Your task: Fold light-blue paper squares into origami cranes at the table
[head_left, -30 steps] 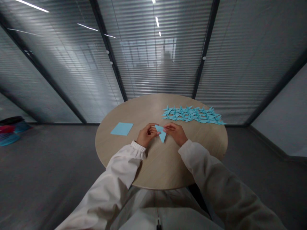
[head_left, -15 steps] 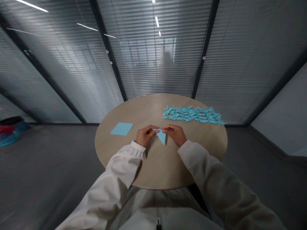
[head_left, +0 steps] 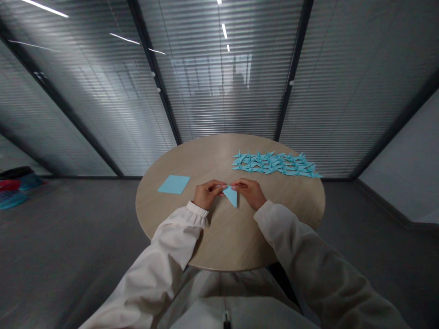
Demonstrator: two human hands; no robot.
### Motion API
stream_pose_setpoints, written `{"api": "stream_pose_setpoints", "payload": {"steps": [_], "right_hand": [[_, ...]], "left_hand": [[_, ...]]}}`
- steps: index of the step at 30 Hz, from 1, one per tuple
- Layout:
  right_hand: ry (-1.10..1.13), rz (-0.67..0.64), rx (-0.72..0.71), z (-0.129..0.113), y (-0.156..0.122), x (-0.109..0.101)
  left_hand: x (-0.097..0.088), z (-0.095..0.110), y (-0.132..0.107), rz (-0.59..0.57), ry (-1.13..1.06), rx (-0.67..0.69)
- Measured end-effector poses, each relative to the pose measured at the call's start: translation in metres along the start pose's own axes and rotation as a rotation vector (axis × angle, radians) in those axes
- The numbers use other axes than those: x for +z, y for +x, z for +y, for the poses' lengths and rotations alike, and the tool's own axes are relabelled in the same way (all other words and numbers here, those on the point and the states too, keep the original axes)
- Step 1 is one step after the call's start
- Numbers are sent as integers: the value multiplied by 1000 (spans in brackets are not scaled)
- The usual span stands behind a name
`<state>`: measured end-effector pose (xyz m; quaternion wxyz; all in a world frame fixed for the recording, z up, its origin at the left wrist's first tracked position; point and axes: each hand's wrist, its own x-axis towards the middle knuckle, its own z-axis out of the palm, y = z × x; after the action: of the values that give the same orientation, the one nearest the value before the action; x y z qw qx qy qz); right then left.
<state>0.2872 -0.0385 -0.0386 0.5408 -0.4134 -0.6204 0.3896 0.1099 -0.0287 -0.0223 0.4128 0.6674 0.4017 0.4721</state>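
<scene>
A light blue sheet of folded paper (head_left: 231, 196), triangular with its point towards me, is held over the middle of the round table. My left hand (head_left: 206, 193) pinches its upper left edge between thumb and fingers. At the upper right edge, my right hand (head_left: 251, 192) pinches it the same way. The fingertips of both hands nearly meet and cover the paper's top corners. To the left of my hands lies a flat stack or sheet of light blue paper (head_left: 174, 184).
Rows of folded blue paper cranes (head_left: 274, 163) lie at the table's back right. The round wooden table (head_left: 226, 246) stands before a glass wall with blinds (head_left: 226, 114). Blue and red baskets (head_left: 13, 189) are on the floor at far left.
Both hands keep their pinch on the folded paper in almost the same place. The paper's lower point has shifted very slightly.
</scene>
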Motion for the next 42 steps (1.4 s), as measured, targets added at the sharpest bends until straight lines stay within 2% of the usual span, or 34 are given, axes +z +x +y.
{"api": "stream_pose_setpoints", "payload": {"steps": [6, 13, 17, 19, 21, 27, 37, 42], "right_hand": [[-78, -74, -21, 0, -1, -1], [-291, -58, -89, 3, -2, 0], [-454, -106, -190, -3, -3, -2], [-466, -124, -204, -4, -3, -2], [-404, -122, -154, -4, -3, -1], [-32, -199, 163, 7, 1, -2], [-38, -141, 209, 11, 1, -2], [3, -236, 262, 7, 1, -2]], "left_hand": [[0, -3, 0, -20, 4, -17], [-1, -8, 4, -99, 33, -73], [-3, -9, 4, -156, 159, -9], [-3, -9, 4, -174, 189, 3], [-2, -8, 3, -172, 181, -7], [1, 1, 2, -105, 31, -38], [3, 8, 1, -92, -74, -143], [3, 6, 3, -63, -104, -181]]}}
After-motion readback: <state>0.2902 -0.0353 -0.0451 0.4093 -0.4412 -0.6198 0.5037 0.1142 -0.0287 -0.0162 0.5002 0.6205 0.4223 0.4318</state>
